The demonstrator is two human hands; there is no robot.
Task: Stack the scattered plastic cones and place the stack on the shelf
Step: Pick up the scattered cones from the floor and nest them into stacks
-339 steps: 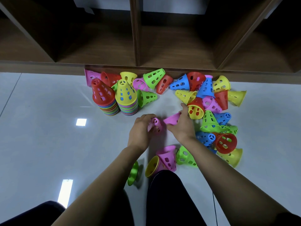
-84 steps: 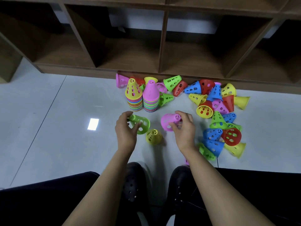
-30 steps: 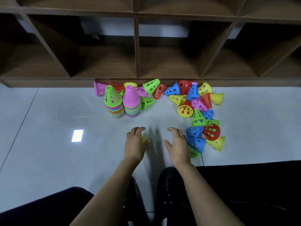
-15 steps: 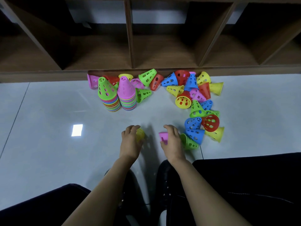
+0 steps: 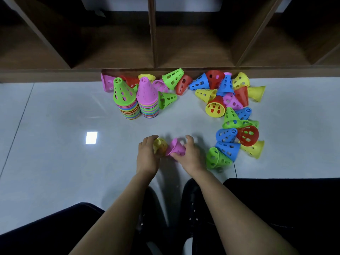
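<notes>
Your left hand [image 5: 147,157] curls round a yellow cone [image 5: 159,147], with the fingers wrapped over its far side. Your right hand [image 5: 189,155] grips a pink cone [image 5: 175,148] at its wide rim, and the narrow end points up and left toward the yellow one. The two cones sit close together between your hands, low over the pale floor [image 5: 55,162]; blur hides whether they touch.

Just right of your right wrist a green cone [image 5: 217,159] lies on its side, with a blue cone [image 5: 228,150] against it. Beyond these, a red cone [image 5: 247,135] shows its open mouth among more blue, green and yellow ones. This loose heap [image 5: 230,100] runs up the right side to the foot of the shelf [image 5: 165,72].

Well ahead of your hands, two stacks stand upright side by side and touching: a green-topped stack [image 5: 127,100] on the left and a pink-topped stack [image 5: 148,100] on the right. A few stray cones lie behind and beside them against the shelf's front edge. The shelf's wooden compartments open dark above the floor.

A bright square of light [image 5: 91,137] reflects on the floor to the left of your left hand. Your black shoes [image 5: 191,199] show below your forearms
</notes>
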